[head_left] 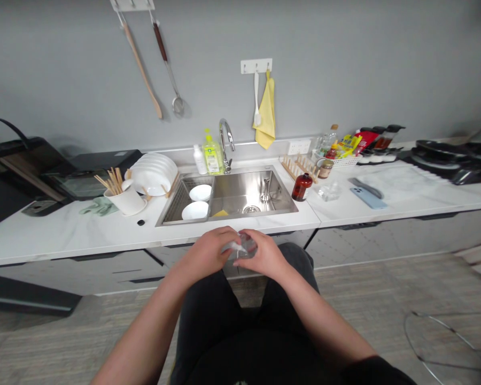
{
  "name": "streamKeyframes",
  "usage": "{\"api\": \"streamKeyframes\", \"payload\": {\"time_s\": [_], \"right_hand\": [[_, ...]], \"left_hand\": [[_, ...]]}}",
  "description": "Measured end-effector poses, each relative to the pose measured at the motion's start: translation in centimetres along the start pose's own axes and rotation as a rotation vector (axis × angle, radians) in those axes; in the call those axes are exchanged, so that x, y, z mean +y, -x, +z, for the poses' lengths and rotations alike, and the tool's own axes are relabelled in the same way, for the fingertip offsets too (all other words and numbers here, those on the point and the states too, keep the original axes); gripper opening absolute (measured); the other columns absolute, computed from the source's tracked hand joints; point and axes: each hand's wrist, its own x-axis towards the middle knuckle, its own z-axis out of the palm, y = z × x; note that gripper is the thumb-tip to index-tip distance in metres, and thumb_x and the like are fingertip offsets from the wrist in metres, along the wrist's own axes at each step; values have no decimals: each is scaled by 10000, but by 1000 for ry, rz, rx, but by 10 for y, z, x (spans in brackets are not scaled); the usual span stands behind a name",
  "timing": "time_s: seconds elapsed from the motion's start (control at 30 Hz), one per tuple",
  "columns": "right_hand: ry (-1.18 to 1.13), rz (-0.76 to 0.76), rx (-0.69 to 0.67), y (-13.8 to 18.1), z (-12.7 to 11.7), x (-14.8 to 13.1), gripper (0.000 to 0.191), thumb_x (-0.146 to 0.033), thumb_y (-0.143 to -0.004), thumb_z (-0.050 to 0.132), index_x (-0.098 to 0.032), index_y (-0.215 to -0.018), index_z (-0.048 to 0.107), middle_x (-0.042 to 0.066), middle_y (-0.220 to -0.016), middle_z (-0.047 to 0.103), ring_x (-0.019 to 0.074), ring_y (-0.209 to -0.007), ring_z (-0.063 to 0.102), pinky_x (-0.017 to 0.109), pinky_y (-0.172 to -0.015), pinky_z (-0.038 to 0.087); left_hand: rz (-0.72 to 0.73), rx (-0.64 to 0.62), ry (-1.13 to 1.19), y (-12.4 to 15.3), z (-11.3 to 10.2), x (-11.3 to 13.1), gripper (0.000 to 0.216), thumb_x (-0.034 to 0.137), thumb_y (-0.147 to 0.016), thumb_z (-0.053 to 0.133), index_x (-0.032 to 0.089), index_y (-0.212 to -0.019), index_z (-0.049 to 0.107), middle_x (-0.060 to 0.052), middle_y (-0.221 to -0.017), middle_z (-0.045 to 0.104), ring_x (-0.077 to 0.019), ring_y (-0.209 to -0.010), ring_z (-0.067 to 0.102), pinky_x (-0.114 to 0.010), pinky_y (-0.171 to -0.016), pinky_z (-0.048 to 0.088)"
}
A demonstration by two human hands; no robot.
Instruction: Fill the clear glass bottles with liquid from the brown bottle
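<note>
My left hand (210, 248) and my right hand (263, 254) meet in front of my body, just before the counter edge. Together they hold a small clear glass (243, 247) with something white against it, partly hidden by my fingers. Both hands are closed around it. Beyond them lies the steel sink (272, 203), with two white bowls (196, 202) in its left rack section and a yellow sponge (220, 213) beside them.
A tap (225, 140) and green soap bottle (212, 155) stand behind the sink. Left: stacked white plates (154, 172), a cup of chopsticks (122, 195). Right: a brown bottle (302, 186), a wooden rack (300, 167), a phone (367, 198), condiments, pans.
</note>
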Motion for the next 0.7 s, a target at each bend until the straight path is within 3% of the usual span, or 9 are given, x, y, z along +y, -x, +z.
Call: {"api": "streamKeyframes", "payload": {"time_s": [0.1, 0.17, 0.27, 0.4, 0.47, 0.57, 0.7], "right_hand": [[-14, -2, 18, 0, 1, 1, 882, -400, -663, 1126, -257, -1452, 758, 141, -1412, 836, 386, -1232, 826, 534, -1091, 665], [15, -5, 28, 0, 3, 2, 869, -395, -678, 1116, -260, -1456, 753, 147, -1443, 825, 393, -1262, 818, 555, -1127, 648], [50, 7, 26, -1, 6, 2, 888, -400, -669, 1123, -258, -1462, 748, 155, -1439, 824, 406, -1289, 807, 580, -1159, 629], [-32, 15, 0, -5, 7, 2, 835, -410, -641, 1133, -238, -1379, 781, 140, -1360, 841, 386, -1191, 823, 552, -1097, 650], [-152, 33, -53, -9, 8, 2, 780, -431, -644, 1132, -235, -1323, 801, 108, -1277, 858, 362, -1130, 829, 511, -1030, 666], [-352, 94, -73, -16, 17, 3, 799, -478, -659, 1126, -239, -1343, 788, 90, -1245, 861, 344, -1126, 827, 460, -959, 676], [-413, 137, 15, -31, 45, 2, 888, -455, -758, 1067, -261, -1539, 691, 130, -1397, 801, 340, -1246, 797, 454, -988, 692]], "left_hand": [[-34, 49, 40, 2, 4, -2, 562, 105, -956, 764, 297, -1483, 728, -92, -1467, 781, -282, -1314, 764, -438, -1125, 617], [-143, 83, -3, 2, 7, -6, 690, 244, -931, 881, 270, -1587, 669, -113, -1411, 806, -298, -1188, 799, -443, -1041, 646], [-243, 93, -77, 3, 10, -11, 510, 314, -973, 867, 246, -1464, 748, -81, -1152, 861, -290, -987, 817, -423, -938, 650], [-84, 65, -1, 5, 5, -18, 470, 154, -992, 777, 312, -1435, 780, -62, -1348, 858, -285, -1210, 820, -401, -1070, 632], [-59, 57, 52, 9, 2, -24, 455, 178, -1003, 789, 328, -1432, 791, -54, -1326, 866, -281, -1194, 826, -406, -1065, 639], [-110, 188, 184, 17, 7, -40, 432, 301, -1005, 842, 295, -1434, 793, -87, -1308, 866, -287, -1160, 831, -435, -1072, 651], [-229, 350, 443, 32, 28, -64, 643, 466, -952, 908, 237, -1524, 722, -181, -1529, 770, -359, -1405, 757, -519, -1204, 617]]}}
